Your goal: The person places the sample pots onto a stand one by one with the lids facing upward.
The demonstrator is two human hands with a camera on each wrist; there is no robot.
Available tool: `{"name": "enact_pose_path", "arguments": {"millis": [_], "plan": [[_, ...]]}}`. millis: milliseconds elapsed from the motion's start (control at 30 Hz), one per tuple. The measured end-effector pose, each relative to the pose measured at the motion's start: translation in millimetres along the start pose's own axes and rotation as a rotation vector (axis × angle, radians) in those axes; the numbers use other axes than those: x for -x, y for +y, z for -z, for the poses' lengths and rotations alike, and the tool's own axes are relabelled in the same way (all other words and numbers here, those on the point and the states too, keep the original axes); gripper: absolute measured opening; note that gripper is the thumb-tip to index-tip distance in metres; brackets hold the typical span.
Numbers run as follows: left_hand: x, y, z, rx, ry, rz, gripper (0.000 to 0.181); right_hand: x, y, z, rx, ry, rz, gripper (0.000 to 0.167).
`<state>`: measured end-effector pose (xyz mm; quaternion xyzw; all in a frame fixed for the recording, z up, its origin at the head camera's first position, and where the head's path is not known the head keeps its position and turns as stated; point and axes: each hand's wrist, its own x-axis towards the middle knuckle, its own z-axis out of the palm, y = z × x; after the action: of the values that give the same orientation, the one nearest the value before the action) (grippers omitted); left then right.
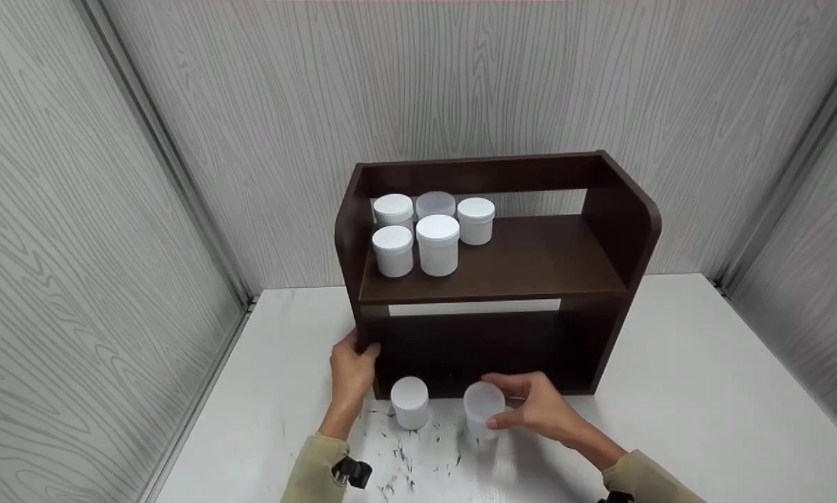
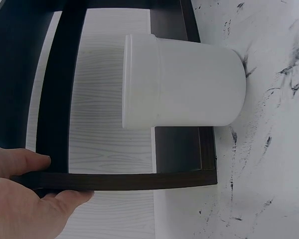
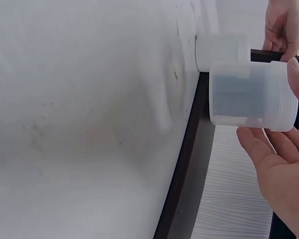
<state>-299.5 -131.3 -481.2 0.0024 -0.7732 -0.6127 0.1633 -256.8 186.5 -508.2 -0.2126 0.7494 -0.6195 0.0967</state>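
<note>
My left hand point(image 1: 351, 370) grips the left side panel of a dark brown two-tier wooden shelf point(image 1: 530, 276), thumb on the inner side. With thumb and fingertips, my right hand point(image 1: 541, 411) holds a translucent plastic jar point(image 1: 485, 405) upright in front of the shelf's lower tier. Whether that jar's base touches the table cannot be told. Between the hands, a white lidded jar point(image 1: 410, 403) stands on the table by the shelf's front edge. It looms large in the left wrist view, where the left hand point(image 2: 35, 194) pinches the panel edge.
On the upper tier's left part stand several white jars point(image 1: 438, 246) and a translucent one point(image 1: 435, 204). The white table point(image 1: 293, 335) bears dark scuff marks in front of the shelf. Grey wood-patterned panels point(image 1: 251, 105) enclose the back and both sides.
</note>
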Motion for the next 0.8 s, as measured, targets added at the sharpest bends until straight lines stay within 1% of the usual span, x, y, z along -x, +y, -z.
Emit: {"name": "enact_pose_path", "arguments": {"millis": [100, 233, 400, 633, 700, 800], "plan": [[-0.4, 0.2, -0.4, 0.001, 0.010, 0.007, 0.049, 2.3, -8, 2, 0.013, 0.013, 0.001, 0.072], [-0.8, 0.7, -0.2, 0.000, 0.017, 0.010, 0.047, 5.1, -19, 5, -0.011, 0.021, -0.004, 0.071], [-0.3, 1.2, 0.4, -0.001, 0.024, 0.012, 0.044, 9.2, -32, 9, -0.047, 0.000, 0.004, 0.073], [0.7, 0.5, 0.2, -0.004, 0.019, 0.008, 0.044, 15.7, -47, 12, -0.051, -0.011, 0.010, 0.073], [0.6, 0.9, 0.2, -0.010, 0.021, 0.014, 0.043, 16.8, -52, 12, -0.055, -0.015, 0.006, 0.073], [-0.1, 1.0, 0.2, -0.009, 0.018, 0.007, 0.043, 18.1, -58, 14, -0.057, -0.027, -0.004, 0.073]]}}
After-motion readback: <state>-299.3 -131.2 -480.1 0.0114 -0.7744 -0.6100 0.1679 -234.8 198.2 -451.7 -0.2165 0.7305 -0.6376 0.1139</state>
